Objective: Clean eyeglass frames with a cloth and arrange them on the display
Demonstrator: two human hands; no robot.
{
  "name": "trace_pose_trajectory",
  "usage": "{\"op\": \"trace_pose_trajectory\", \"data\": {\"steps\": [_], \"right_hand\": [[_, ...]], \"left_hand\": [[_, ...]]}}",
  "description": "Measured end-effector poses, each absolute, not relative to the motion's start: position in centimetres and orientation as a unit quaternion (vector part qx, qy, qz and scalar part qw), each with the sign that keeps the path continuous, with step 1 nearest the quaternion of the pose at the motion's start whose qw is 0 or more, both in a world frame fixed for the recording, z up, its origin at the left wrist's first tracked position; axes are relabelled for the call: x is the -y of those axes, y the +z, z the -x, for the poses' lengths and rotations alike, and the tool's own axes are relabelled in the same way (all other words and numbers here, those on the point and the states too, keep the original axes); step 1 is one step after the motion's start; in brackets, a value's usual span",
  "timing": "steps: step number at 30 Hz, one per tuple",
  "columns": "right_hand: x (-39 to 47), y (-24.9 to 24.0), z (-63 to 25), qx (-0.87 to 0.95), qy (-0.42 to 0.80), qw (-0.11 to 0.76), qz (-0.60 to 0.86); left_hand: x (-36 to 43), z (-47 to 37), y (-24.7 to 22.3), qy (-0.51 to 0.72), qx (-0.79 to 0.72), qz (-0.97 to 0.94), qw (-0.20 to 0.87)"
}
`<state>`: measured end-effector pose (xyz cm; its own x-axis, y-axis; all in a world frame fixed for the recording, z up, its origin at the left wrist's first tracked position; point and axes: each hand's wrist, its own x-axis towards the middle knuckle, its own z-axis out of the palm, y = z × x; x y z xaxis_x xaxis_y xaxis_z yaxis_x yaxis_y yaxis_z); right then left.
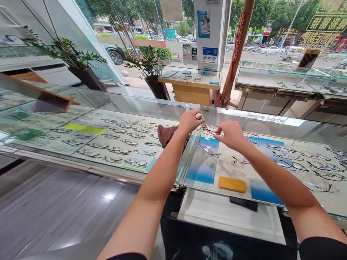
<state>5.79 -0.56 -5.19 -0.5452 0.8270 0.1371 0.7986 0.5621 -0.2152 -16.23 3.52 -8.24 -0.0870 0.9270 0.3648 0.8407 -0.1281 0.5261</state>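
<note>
Both hands meet above the glass surface: the left hand is curled around a small bottle, while the right hand pinches a thin red-framed pair of glasses stretching leftward between them. A brown cloth lies just left.

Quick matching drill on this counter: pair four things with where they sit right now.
Things:
1. brown cloth
2. yellow case
3. black phone
4. red-armed glasses

Places:
A. between the left hand and the right hand
B. on the glass by the left wrist
C. near edge of the counter, beside a blue mat
D. on the white ledge below the yellow case

Pairs: 1-B, 2-C, 3-D, 4-A
</note>
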Motion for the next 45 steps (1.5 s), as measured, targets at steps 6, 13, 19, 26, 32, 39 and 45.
{"op": "trace_pose_trajectory", "data": {"steps": [6, 13, 19, 26, 32, 39, 45], "right_hand": [[-0.1, -7.5, -2.5, 0.888, 0.014, -0.048, 0.457], [-0.2, -8.1, -1.9, 0.882, 0.019, -0.083, 0.463], [0.0, -7.5, -2.2, 0.883, 0.034, -0.093, 0.459], [0.0, -7.3, -2.5, 0.887, 0.048, -0.107, 0.446], [0.3, -7.0, -2.6, 0.905, 0.03, -0.117, 0.407], [0.4, -7.2, -2.7, 0.916, 0.017, -0.121, 0.383], [0.7, -7.2, -2.7, 0.918, 0.014, -0.112, 0.38]], "left_hand": [[-3.5, 16.3, -8.3, 0.289, -0.661, -0.692, 0.043], [-3.4, 16.2, -8.0, 0.263, -0.651, -0.711, 0.036], [-3.3, 16.0, -7.8, 0.266, -0.648, -0.713, 0.034], [-3.3, 16.0, -7.8, 0.241, -0.642, -0.726, 0.048], [-3.5, 16.0, -8.3, 0.147, -0.599, -0.782, 0.092], [-3.6, 15.0, -9.0, 0.098, -0.608, -0.783, 0.088], [-3.6, 14.5, -9.4, 0.086, -0.611, -0.783, 0.076]]}}
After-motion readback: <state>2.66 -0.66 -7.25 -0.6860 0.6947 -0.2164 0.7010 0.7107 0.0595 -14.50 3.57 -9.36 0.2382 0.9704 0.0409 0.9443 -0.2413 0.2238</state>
